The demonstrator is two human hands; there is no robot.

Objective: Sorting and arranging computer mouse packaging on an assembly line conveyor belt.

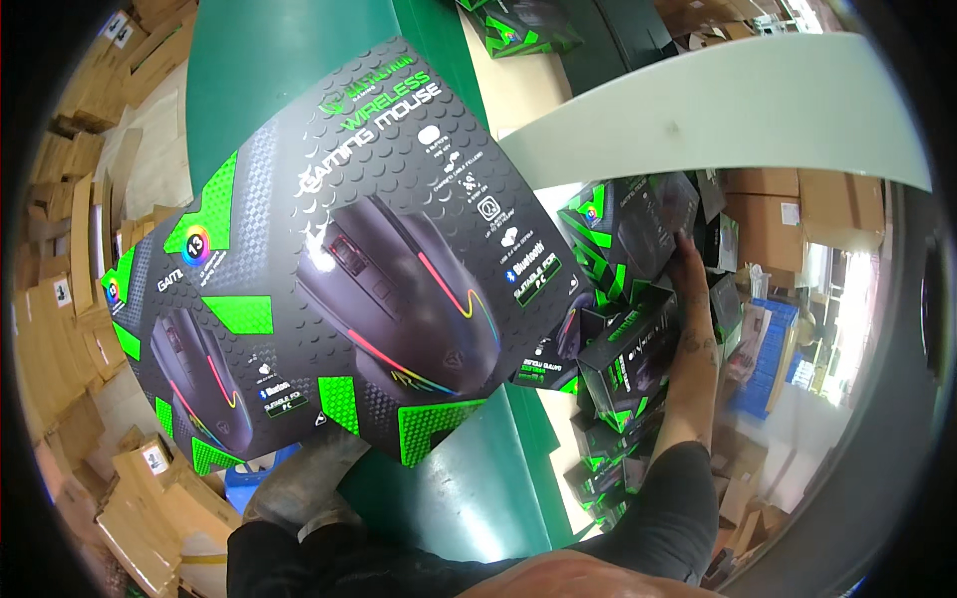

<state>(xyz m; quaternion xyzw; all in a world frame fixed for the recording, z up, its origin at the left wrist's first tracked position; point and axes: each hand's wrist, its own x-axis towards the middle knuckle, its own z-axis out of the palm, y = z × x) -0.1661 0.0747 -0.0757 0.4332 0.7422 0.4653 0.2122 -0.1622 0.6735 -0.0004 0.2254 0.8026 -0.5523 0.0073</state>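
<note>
A large black-and-green cardboard box (pixel 399 289), printed with a picture of a computer mouse, is raised close in front of me and tilted. My left forearm runs up behind its lower edge; the box hides my left hand and its fingers, and no other support for the box shows. Off to the right, my right arm stretches forward to a pile of similar boxes. There my right hand (pixel 688 261) is closed on the near end of another mouse box (pixel 638 224), its fingers partly out of sight. Below that hand lie more mouse boxes (pixel 626 364), stacked at odd angles.
A green work surface (pixel 449 498) extends beneath the raised box. Above the right-hand pile curves a pale panel (pixel 728 115). Another green-and-black package (pixel 518 28) lies at the far edge. Brown cartons (pixel 65 329) are heaped at left, with more cartons (pixel 827 209) and blue boxes (pixel 768 354) at right.
</note>
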